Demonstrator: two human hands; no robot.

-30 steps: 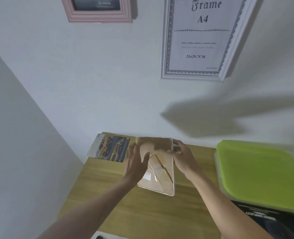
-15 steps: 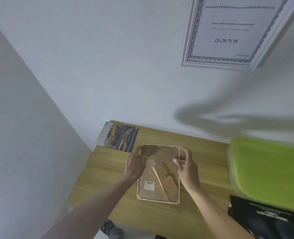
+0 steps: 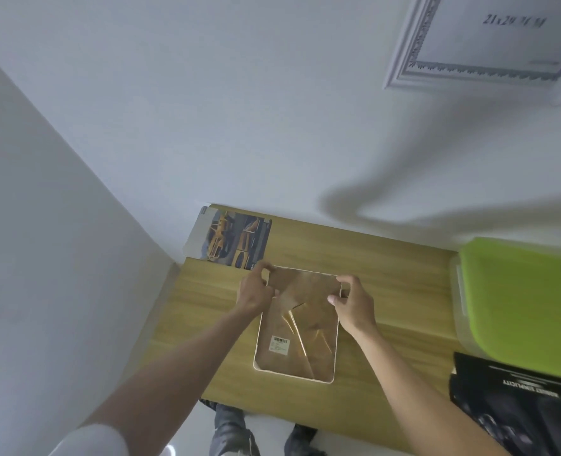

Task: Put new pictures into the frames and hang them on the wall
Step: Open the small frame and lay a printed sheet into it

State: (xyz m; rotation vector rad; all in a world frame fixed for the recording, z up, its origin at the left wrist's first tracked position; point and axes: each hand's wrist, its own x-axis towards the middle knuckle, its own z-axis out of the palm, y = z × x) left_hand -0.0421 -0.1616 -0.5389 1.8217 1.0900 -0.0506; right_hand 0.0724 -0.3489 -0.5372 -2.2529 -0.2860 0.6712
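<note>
Head view: lying face down on the wooden table (image 3: 387, 274), brown backing board up, a small white-rimmed picture frame (image 3: 297, 327), with a white barcode sticker (image 3: 279, 344) near its lower left and a fold-out stand creasing the board diagonally.

Gripping the frame's far left corner, the left hand (image 3: 256, 291), fingers curled over the rim and thumb pressing on the backing. Pinching the far right edge, the right hand (image 3: 354, 302), fingers bent round the rim and thumb tip resting on the board. Both hands clamping the frame, neither one apart from it.

Lying flat at the table's far left corner, partly hanging over the edge, a car picture (image 3: 236, 240) in yellow and dark tones, just beyond the left hand.

Sitting at the table's right end, a clear box with a lime-green lid (image 3: 522, 301); overlapping the table below it, a black printed sheet (image 3: 515, 403) with white lettering.

Hanging on the white wall (image 3: 239, 110) at upper right, a large white ornate frame (image 3: 469, 64), its print blurred.

Showing under the table's near edge, legs in jeans (image 3: 229, 429).
</note>
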